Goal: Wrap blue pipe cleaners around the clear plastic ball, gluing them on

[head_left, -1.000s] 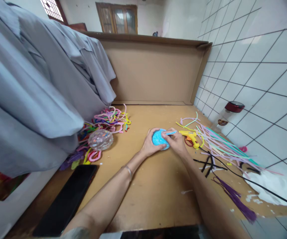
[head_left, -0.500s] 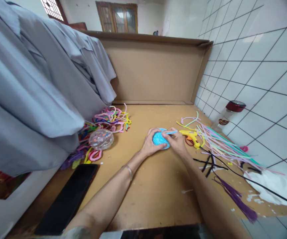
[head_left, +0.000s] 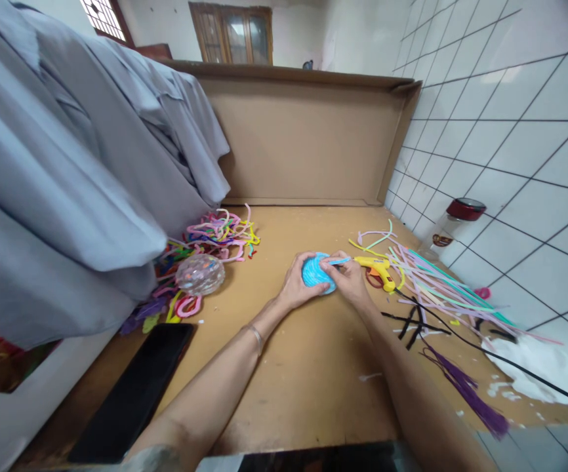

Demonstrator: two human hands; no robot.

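- Grey cloth (head_left: 92,170) hangs in folds along the left, its lower edge near the table.
- Black phone (head_left: 134,393) lying flat on the tan table (head_left: 308,387), which is flecked with small white bits.
- Clear bowl (head_left: 200,275) against a tangled heap of coloured strips (head_left: 215,233).
- Wood-framed window (head_left: 235,36) in the pale back wall; below it, a cardboard panel (head_left: 304,137) stands along the table's far side.
- Left hand (head_left: 298,282), fingers curved around the rim of a blue coil (head_left: 316,275), mid-table.
- Right hand (head_left: 350,280), fingers pinched narrow on a blue strip (head_left: 339,261) at the coil's right edge.
- Yellow glue gun (head_left: 381,273) just beyond, then loose pastel strips (head_left: 436,282).
- Lidded jar (head_left: 454,226) by the white tiled wall (head_left: 525,157); purple tassel (head_left: 471,396) nearer.
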